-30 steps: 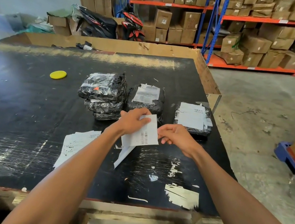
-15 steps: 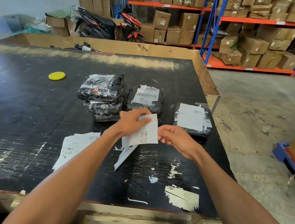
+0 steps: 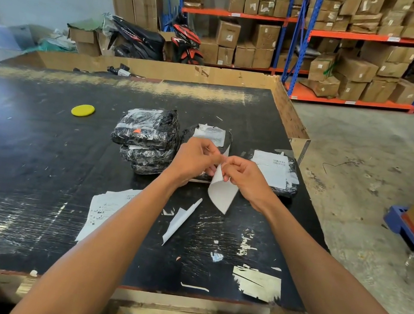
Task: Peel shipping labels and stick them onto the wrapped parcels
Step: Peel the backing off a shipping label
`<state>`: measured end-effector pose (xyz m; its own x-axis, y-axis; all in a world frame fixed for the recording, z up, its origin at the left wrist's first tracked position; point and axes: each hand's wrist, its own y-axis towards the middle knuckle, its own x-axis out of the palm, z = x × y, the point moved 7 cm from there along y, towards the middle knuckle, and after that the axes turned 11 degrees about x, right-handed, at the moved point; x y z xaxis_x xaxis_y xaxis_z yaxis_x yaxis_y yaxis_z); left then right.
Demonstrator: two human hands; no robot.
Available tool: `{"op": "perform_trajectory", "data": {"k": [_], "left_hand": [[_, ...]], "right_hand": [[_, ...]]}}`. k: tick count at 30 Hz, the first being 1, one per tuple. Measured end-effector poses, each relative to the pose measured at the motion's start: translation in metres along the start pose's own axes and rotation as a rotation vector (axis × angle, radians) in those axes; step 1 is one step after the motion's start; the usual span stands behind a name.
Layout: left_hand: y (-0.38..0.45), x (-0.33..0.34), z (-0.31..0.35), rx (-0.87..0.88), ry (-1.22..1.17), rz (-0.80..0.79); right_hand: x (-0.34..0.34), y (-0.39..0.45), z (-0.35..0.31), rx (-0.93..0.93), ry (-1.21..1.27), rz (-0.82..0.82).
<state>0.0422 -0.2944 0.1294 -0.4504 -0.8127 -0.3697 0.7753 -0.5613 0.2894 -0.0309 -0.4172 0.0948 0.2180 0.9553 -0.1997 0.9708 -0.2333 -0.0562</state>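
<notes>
1. Far left: yellow disc (image 3: 83, 110) on the black table (image 3: 35, 154), not involved. Label stack (image 3: 108, 208) lies flat near the left forearm, a discarded backing strip (image 3: 181, 218) just right of it.
2. Parcel stack (image 3: 148, 138) has no label on top; likely the target. Middle parcel (image 3: 210, 136) and right parcel (image 3: 272, 172) each carry one already.
3. Left hand (image 3: 194, 160): fingers pinched shut on the top corner of the label (image 3: 221, 192), held above the table in front of the middle parcel.
4. Right hand (image 3: 247, 179): pinched on the same corner, touching the left. Step looks like splitting label from backing.
5. Next: pull the layers apart, keep the sticky face off the fingers, then press it onto the stack.
6. Versus 0.5 s ago: label showed its printed face and the right hand was just short of its edge; now it hangs blank side to camera with both hands on it.
</notes>
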Motion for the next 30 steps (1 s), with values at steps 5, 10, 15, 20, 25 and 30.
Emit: {"op": "perform_trajectory", "data": {"k": [5, 10, 15, 20, 25, 30], "left_hand": [[-0.005, 0.002, -0.005, -0.071, -0.166, 0.025], [-0.008, 0.003, -0.004, -0.093, -0.178, 0.029], [-0.006, 0.003, -0.007, -0.151, -0.162, 0.071], [-0.006, -0.009, -0.011, -0.157, -0.075, 0.164], [-0.01, -0.016, -0.015, -0.154, 0.027, 0.218], [-0.013, -0.013, -0.011, -0.055, 0.137, 0.171]], "right_hand": [[-0.002, 0.001, 0.001, 0.001, -0.046, 0.088], [-0.004, 0.001, -0.001, 0.006, -0.063, 0.138], [-0.005, 0.003, 0.006, 0.039, -0.052, 0.148], [-0.009, 0.003, 0.016, 0.073, -0.003, 0.166], [-0.012, 0.003, 0.02, 0.096, 0.016, 0.206], [-0.004, 0.005, 0.009, 0.06, 0.015, 0.212]]}}
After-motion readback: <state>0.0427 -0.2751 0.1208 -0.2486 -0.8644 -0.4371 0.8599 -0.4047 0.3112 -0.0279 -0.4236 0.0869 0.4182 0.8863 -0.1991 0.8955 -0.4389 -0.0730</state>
